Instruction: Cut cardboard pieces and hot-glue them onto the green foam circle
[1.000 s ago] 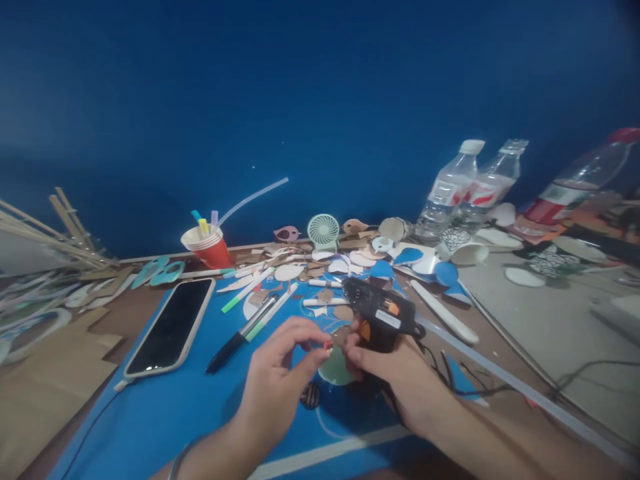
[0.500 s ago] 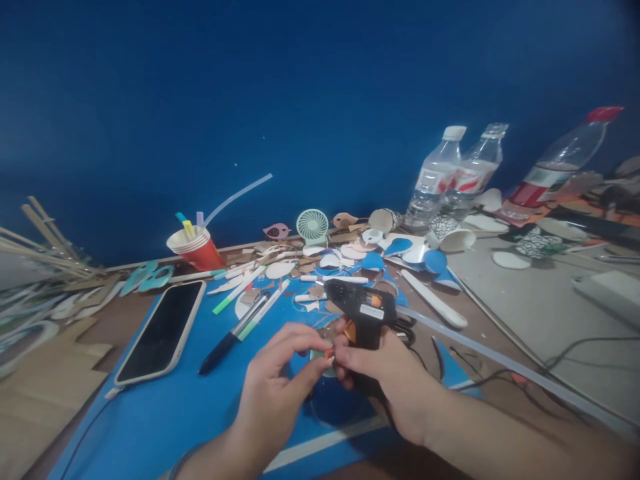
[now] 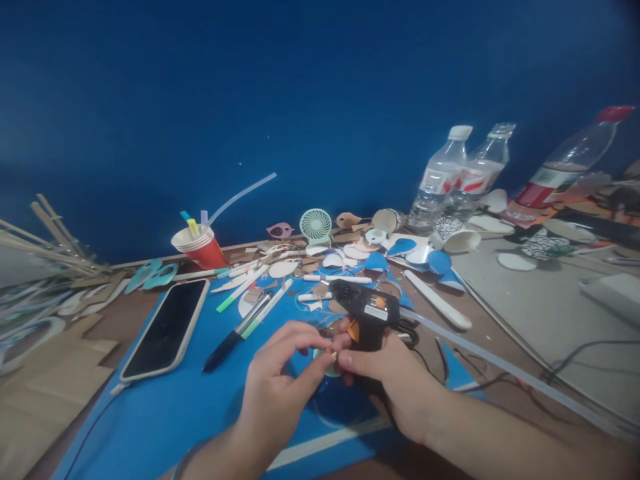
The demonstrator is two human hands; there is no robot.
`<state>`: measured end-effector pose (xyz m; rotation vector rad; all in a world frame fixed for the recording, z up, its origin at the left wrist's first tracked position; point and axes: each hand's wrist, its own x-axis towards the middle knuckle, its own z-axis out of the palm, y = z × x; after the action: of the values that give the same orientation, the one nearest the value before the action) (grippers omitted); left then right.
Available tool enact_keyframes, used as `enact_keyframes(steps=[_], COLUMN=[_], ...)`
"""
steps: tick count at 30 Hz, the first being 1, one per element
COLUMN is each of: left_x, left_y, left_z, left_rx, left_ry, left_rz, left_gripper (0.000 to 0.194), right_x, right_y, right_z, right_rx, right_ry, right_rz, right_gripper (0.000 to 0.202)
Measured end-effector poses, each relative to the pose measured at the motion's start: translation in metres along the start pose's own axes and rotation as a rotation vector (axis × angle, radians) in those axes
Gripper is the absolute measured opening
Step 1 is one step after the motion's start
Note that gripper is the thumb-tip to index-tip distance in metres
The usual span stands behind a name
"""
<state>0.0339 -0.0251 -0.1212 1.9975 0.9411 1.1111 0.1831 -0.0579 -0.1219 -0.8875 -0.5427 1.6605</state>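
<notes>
My right hand is wrapped around a black hot glue gun with an orange trigger, its nozzle pointing to the left. A long translucent glue stick runs out of its back. My left hand pinches a tiny red and pale piece between thumb and forefinger. That piece is too small to name, and the fingertips of my right hand meet it too. Beneath both hands lies a blue mat; a round pale green thing behind the fingers is mostly hidden.
Left on the mat are a phone with a cable and a black marker. Paper cups hold strips. A small fan, paper cutouts and several pens crowd the back. Bottles stand right; cardboard lies left.
The whole view has shifted slightly, so things sit a little further right. Both hands keep nearly the same pose, still together at the small piece, with the glue gun held.
</notes>
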Motion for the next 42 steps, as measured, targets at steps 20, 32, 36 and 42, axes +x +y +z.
enact_keyframes(steps=[20,32,36,42], left_x=[-0.002,-0.002,-0.003,0.001], left_y=[-0.003,-0.005,-0.007,-0.004], left_z=[-0.001,-0.001,-0.002,-0.004], left_rx=[-0.016,0.004,0.028,0.172], left_ry=[0.025,0.02,0.005,0.022], left_rz=[0.092,0.161,0.181,0.262], left_gripper=[0.025,0.028,0.027,0.022], right_x=[0.0,0.001,0.001,0.001], right_y=[0.006,0.007,0.006,0.006], right_z=[-0.002,-0.003,-0.003,-0.001], right_rx=[-0.082,-0.077,-0.071,-0.03], right_ry=[-0.024,-0.015,-0.026,-0.025], right_rz=[-0.074,-0.078,-0.084,-0.07], right_gripper=[0.023,0.023,0.021,0.02])
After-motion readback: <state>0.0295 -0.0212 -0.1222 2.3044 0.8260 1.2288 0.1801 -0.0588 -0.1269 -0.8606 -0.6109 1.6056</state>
